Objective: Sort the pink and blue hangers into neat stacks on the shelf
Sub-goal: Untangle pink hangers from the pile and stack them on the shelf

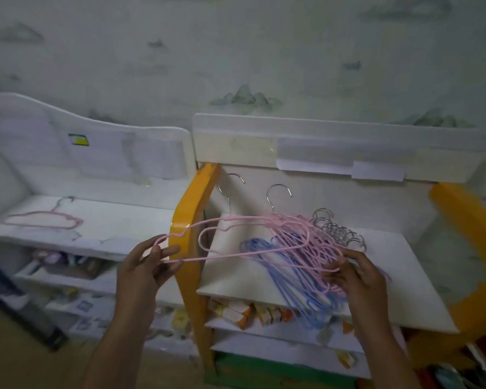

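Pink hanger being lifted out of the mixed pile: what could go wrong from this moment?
1. The pink hanger, pinched by the left hand and right hand, overlaps the tangled pink pile; pulling may drag others along.
2. The blue hangers already overhang the shelf front edge, so a tug could tip them off.
3. The hooks are bunched together and may snag.
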`<state>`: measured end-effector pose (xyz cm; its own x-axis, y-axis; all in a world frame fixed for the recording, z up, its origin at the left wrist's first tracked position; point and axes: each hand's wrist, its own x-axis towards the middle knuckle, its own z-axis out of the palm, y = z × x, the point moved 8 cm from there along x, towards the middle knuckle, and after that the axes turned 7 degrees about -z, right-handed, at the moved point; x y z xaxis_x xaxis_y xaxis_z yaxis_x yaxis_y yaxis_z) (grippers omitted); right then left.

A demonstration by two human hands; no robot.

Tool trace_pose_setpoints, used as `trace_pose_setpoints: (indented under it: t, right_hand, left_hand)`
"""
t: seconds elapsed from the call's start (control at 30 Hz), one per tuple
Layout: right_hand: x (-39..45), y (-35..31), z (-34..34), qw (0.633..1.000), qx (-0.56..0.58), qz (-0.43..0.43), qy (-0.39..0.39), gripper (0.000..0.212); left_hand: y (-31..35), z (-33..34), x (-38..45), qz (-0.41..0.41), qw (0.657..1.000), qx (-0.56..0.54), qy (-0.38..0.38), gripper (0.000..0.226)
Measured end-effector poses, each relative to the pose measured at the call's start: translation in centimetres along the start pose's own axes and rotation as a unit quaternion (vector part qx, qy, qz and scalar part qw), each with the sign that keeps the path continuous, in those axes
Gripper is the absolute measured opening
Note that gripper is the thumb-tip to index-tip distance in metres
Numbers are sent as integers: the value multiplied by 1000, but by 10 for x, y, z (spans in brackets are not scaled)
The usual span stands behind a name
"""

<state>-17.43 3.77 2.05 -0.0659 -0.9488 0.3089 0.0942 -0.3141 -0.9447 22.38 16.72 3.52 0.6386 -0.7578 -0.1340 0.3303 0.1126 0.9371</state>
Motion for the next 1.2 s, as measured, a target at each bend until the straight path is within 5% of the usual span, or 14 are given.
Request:
trace_pose_setpoints:
  t: [0.37, 0.77, 1.2]
  right_hand:
    - [-34, -15, 162, 993, 67, -5, -95, 13]
    - [-119, 1, 386, 990, 20, 18, -138, 15]
    - [-141, 33, 540, 982, 2, 58, -181, 14]
  left_hand:
    - [53, -147, 7, 31, 994, -50, 87, 20]
    - [113, -364, 53, 15, 987, -29, 159, 24]
    - [145, -482, 99, 11, 971, -34, 237, 22]
